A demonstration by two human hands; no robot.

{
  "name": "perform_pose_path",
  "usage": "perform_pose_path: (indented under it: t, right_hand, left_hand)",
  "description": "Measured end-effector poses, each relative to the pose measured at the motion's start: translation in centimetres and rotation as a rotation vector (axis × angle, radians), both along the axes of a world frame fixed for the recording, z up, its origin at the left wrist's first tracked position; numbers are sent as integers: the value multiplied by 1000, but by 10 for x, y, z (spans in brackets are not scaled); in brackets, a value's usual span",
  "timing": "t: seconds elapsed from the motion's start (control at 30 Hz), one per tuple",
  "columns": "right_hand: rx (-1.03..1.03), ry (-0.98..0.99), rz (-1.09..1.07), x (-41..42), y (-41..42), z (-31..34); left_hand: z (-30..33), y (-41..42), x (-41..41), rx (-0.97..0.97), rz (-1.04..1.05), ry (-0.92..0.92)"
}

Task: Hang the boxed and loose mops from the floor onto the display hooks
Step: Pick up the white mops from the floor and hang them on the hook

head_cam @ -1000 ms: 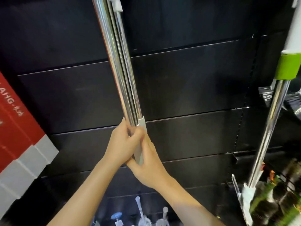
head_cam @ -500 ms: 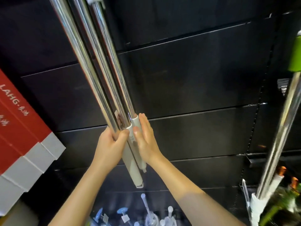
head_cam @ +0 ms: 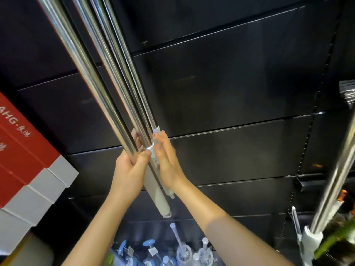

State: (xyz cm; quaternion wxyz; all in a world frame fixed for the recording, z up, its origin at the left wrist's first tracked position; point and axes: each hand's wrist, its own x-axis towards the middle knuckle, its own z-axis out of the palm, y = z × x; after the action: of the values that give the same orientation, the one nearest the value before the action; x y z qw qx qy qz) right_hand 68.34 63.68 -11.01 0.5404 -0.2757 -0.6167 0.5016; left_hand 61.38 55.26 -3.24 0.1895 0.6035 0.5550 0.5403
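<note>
Several shiny steel mop handles (head_cam: 107, 77) run from the top left down to the middle, against a black panel wall (head_cam: 240, 89). Their lower ends carry pale grey plastic grips (head_cam: 160, 200). My left hand (head_cam: 130, 169) is wrapped around the handles just above the grips. My right hand (head_cam: 167, 160) lies flat against the right side of the bundle, fingers straight and pointing up, pressing on the grey sleeve. The handles' top ends and any hooks are out of frame.
A red and grey box (head_cam: 28, 166) hangs tilted at the left. Another steel mop handle (head_cam: 334, 183) with a white fitting stands at the right edge. Blue and clear packaged items (head_cam: 172, 250) sit below my arms. A black shelf bracket (head_cam: 307, 181) juts at right.
More steel handles have come into view at the left as the view shifted. My right hand has gone from gripping the grey end to lying flat against the bundle.
</note>
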Motion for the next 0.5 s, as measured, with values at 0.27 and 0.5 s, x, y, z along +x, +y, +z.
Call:
perform_pose_path:
  t: [0.27, 0.5]
  right_hand:
    - [-84, -19, 27, 3, 18, 17]
    - [-64, -13, 18, -3, 16, 14]
  left_hand:
    - [-10, 11, -1, 6, 23, -99]
    - [-12, 12, -6, 13, 43, -92]
